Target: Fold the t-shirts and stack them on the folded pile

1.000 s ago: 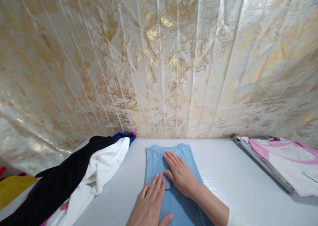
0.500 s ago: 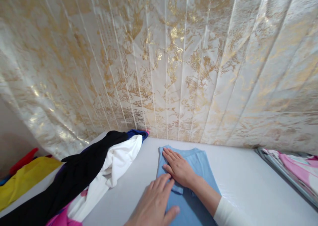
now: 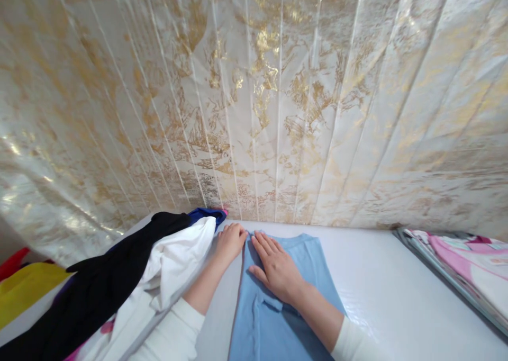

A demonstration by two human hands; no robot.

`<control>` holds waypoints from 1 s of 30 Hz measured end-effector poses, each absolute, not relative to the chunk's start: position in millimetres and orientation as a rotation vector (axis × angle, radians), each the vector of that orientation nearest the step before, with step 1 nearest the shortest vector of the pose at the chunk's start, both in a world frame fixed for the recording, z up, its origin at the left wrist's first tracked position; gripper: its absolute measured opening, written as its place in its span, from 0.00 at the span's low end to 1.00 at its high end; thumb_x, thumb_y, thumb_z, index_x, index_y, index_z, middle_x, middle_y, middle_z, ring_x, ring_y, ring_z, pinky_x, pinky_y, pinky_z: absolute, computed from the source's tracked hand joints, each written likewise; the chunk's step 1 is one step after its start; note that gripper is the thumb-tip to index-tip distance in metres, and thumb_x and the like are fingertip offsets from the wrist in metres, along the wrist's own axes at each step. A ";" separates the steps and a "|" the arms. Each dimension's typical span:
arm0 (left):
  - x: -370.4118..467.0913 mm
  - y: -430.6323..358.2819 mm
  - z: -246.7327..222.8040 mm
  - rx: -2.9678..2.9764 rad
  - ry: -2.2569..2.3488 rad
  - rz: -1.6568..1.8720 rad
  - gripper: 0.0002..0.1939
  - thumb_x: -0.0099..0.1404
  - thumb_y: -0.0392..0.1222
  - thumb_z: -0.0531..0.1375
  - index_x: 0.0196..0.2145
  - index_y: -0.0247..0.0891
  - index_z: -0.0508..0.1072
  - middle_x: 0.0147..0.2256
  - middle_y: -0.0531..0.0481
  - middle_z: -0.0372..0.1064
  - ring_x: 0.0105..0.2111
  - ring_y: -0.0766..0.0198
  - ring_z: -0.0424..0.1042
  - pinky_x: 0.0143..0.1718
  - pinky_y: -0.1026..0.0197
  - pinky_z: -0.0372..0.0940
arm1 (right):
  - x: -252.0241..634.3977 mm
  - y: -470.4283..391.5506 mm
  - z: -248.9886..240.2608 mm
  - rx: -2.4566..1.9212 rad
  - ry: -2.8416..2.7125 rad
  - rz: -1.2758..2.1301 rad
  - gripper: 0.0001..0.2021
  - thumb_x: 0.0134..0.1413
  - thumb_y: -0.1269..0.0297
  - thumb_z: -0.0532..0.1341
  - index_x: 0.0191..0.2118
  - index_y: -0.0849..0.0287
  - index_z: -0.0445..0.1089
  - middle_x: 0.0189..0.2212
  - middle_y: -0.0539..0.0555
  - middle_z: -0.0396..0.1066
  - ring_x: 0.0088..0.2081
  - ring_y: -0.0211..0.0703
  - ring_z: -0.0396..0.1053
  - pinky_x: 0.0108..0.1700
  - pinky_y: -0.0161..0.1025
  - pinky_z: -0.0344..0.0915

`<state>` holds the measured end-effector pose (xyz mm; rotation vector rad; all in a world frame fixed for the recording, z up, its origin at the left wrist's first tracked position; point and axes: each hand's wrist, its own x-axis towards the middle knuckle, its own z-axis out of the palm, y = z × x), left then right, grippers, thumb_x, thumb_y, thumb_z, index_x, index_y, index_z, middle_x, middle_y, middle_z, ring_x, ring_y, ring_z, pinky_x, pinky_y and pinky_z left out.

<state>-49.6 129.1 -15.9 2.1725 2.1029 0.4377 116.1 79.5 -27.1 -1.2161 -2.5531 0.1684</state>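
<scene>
A light blue shirt (image 3: 291, 318) lies folded on the pale surface in front of me, with one sleeve folded across it. My right hand (image 3: 275, 268) rests flat on its upper left part, fingers stretched toward the far edge. At the shirt's far left corner is my left hand (image 3: 232, 239), its fingers curled and pinched on the cloth edge. The exact grip of these fingertips is partly hidden.
Heaped on the left are a black garment (image 3: 115, 276) and a white garment (image 3: 184, 250), with yellow cloth (image 3: 34, 284) beyond. A stack of folded clothes (image 3: 456, 260) lies at right. A gold-patterned curtain (image 3: 254, 112) hangs behind the pale tabletop (image 3: 373, 276).
My left hand has moved forward from the near left side to the shirt's far left corner and closed there. My right hand stays flat on the shirt. The view has shifted slightly right.
</scene>
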 end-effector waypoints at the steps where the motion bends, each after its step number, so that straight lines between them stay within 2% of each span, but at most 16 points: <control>1: -49.5 128.6 -16.0 2.182 2.107 0.445 0.06 0.68 0.40 0.55 0.37 0.37 0.72 0.41 0.48 0.70 0.45 0.58 0.66 0.45 0.55 0.59 | 116.4 80.1 -28.1 -1.202 -2.558 0.167 0.33 0.63 0.49 0.50 0.66 0.66 0.49 0.67 0.60 0.43 0.67 0.49 0.41 0.66 0.49 0.45; 8: -49.3 123.3 -17.1 2.256 2.136 0.501 0.04 0.67 0.38 0.56 0.37 0.40 0.71 0.42 0.47 0.69 0.47 0.55 0.64 0.46 0.56 0.57 | 116.5 82.2 -34.1 -1.169 -2.589 0.246 0.33 0.63 0.47 0.48 0.66 0.64 0.51 0.66 0.60 0.46 0.67 0.49 0.44 0.66 0.50 0.47; 11: -46.3 116.7 -12.9 2.270 2.171 0.545 0.08 0.67 0.36 0.54 0.44 0.38 0.69 0.45 0.44 0.68 0.49 0.53 0.63 0.49 0.53 0.57 | 116.9 83.0 -31.2 -1.170 -2.543 0.270 0.30 0.64 0.50 0.48 0.65 0.64 0.53 0.66 0.60 0.48 0.66 0.49 0.45 0.65 0.49 0.49; 15: -29.6 89.1 -8.1 2.339 2.124 0.585 0.18 0.68 0.31 0.49 0.55 0.35 0.63 0.54 0.40 0.64 0.55 0.53 0.61 0.53 0.51 0.56 | 132.5 94.2 -18.2 -1.212 -2.367 0.277 0.24 0.66 0.58 0.45 0.63 0.61 0.56 0.64 0.58 0.53 0.65 0.43 0.50 0.64 0.46 0.51; 17: -17.9 68.3 -11.1 2.418 2.011 0.565 0.21 0.70 0.34 0.49 0.59 0.35 0.58 0.59 0.40 0.59 0.59 0.56 0.58 0.56 0.52 0.56 | 149.0 102.3 -10.9 -1.270 -2.269 0.275 0.23 0.66 0.62 0.45 0.62 0.60 0.58 0.63 0.58 0.56 0.64 0.41 0.53 0.64 0.45 0.52; 19: -8.2 47.7 -17.0 2.526 1.797 0.494 0.25 0.71 0.42 0.50 0.63 0.33 0.54 0.63 0.40 0.52 0.62 0.55 0.53 0.59 0.51 0.53 | 168.7 107.7 -8.2 -1.344 -2.211 0.272 0.23 0.64 0.67 0.45 0.62 0.62 0.58 0.62 0.59 0.59 0.63 0.42 0.55 0.63 0.45 0.54; 21: -2.3 31.3 -22.6 2.569 1.650 0.415 0.29 0.72 0.49 0.49 0.64 0.30 0.52 0.65 0.39 0.46 0.64 0.54 0.48 0.61 0.49 0.51 | 187.4 107.2 -13.5 -1.404 -2.202 0.248 0.24 0.61 0.70 0.45 0.61 0.66 0.59 0.60 0.62 0.60 0.62 0.44 0.57 0.62 0.46 0.56; 24: -0.3 17.3 -25.4 2.538 1.656 0.307 0.32 0.72 0.53 0.46 0.65 0.28 0.50 0.66 0.39 0.41 0.66 0.52 0.42 0.63 0.46 0.47 | 206.6 93.5 -34.1 -1.417 -2.263 0.185 0.25 0.58 0.73 0.46 0.60 0.68 0.60 0.60 0.64 0.60 0.61 0.47 0.58 0.62 0.48 0.56; 26: -1.0 13.0 -24.2 2.513 1.684 0.237 0.33 0.72 0.55 0.45 0.65 0.28 0.50 0.66 0.39 0.38 0.66 0.50 0.40 0.63 0.45 0.46 | 212.7 80.0 -48.9 -1.422 -2.298 0.158 0.25 0.58 0.72 0.47 0.61 0.67 0.60 0.61 0.64 0.59 0.62 0.49 0.57 0.62 0.50 0.56; 30: -1.5 11.5 -19.0 2.469 1.716 0.172 0.34 0.71 0.56 0.46 0.66 0.29 0.49 0.66 0.40 0.37 0.66 0.50 0.39 0.64 0.47 0.45 | 223.7 67.0 -55.9 -1.410 -2.276 0.187 0.26 0.61 0.57 0.51 0.62 0.63 0.59 0.63 0.62 0.54 0.64 0.52 0.52 0.63 0.53 0.54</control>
